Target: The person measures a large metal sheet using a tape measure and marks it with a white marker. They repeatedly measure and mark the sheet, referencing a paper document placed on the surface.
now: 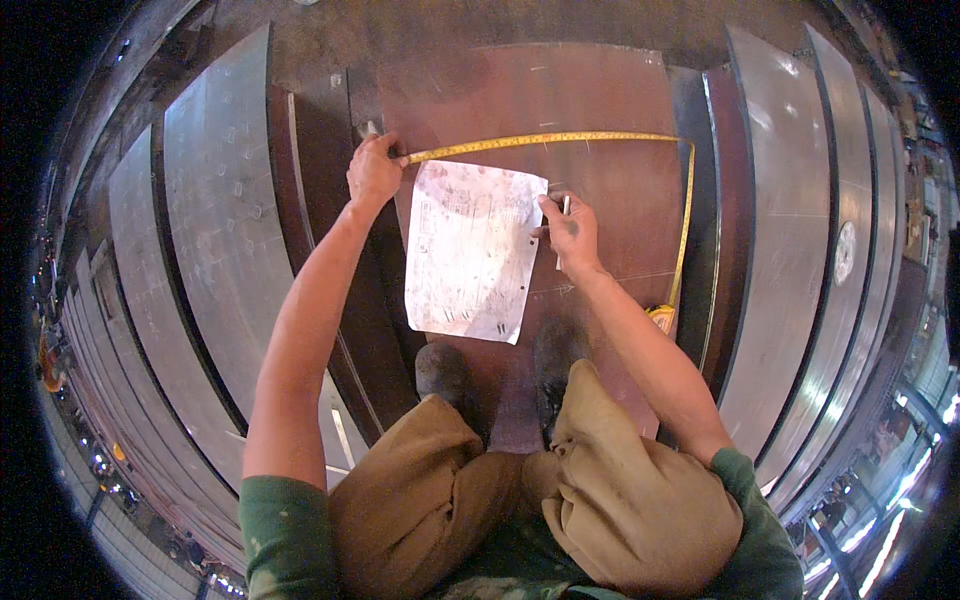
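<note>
My left hand (375, 172) is closed at the end of a yellow tape measure blade (545, 138), over the left edge of a reddish-brown steel plate (620, 230). The blade runs right across the plate, then bends down along its right side to the yellow tape case (661, 318). A small pale object (371, 128) shows above my left fingers; its kind is unclear. My right hand (572, 235) pinches the right edge of a smudged white sheet of paper (470, 250), with a thin white stick (567, 207) between its fingers. The sheet covers part of the plate.
Long grey metal beams (215, 150) line the left side, and more grey beams (790, 170) stand on the right. Both my boots (445, 372) rest on the brown plate, close below the paper. Brown ground (400, 25) lies past the plate's far edge.
</note>
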Demonstrator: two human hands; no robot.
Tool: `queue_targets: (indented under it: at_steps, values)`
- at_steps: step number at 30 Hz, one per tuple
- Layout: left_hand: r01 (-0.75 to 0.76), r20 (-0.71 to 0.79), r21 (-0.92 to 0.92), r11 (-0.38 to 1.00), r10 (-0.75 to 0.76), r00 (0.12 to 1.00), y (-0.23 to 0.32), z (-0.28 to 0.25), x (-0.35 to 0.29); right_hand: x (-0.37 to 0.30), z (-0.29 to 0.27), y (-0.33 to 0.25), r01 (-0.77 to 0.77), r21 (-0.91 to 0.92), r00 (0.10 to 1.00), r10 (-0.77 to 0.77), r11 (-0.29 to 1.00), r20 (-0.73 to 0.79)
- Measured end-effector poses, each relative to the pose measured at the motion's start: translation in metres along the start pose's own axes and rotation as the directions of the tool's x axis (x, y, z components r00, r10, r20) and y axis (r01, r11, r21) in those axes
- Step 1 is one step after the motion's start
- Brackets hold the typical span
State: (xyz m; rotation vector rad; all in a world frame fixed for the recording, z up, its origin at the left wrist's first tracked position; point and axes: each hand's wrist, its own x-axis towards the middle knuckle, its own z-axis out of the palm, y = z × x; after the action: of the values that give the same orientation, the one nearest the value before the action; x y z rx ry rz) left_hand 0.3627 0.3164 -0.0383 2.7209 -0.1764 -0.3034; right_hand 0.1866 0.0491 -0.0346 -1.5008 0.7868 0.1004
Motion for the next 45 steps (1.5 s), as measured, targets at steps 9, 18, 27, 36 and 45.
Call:
queue_targets:
  at_steps: [9, 18, 27, 36, 45]
  values:
    - [0.062, 0.048, 0.016, 0.998, -0.063, 0.997, 0.006, 0.006, 0.004, 0.001, -0.001, 0.009, -0.2, 0.086, 0.979, 0.197, 0.976, 0.049]
    - [0.093, 0.075, -0.017, 0.996, -0.092, 0.993, 0.011, 0.012, 0.008, 0.019, 0.0, 0.034, 0.106, -0.349, 0.994, -0.104, 0.931, 0.026]
    - [0.075, 0.047, -0.066, 0.995, -0.072, 0.996, 0.01, 0.012, 0.008, 0.018, 0.015, 0.024, 0.369, -0.603, 0.919, -0.376, 0.708, 0.121]
    - [0.087, 0.061, -0.054, 0.995, -0.084, 0.995, 0.012, 0.012, 0.006, 0.018, 0.025, 0.008, 0.436, -0.633, 0.885, -0.431, 0.64, 0.175]
    - [0.098, 0.081, -0.022, 0.995, -0.096, 0.992, 0.017, 0.006, 0.001, 0.023, 0.034, 0.002, 0.438, -0.561, 0.893, -0.41, 0.702, 0.184]
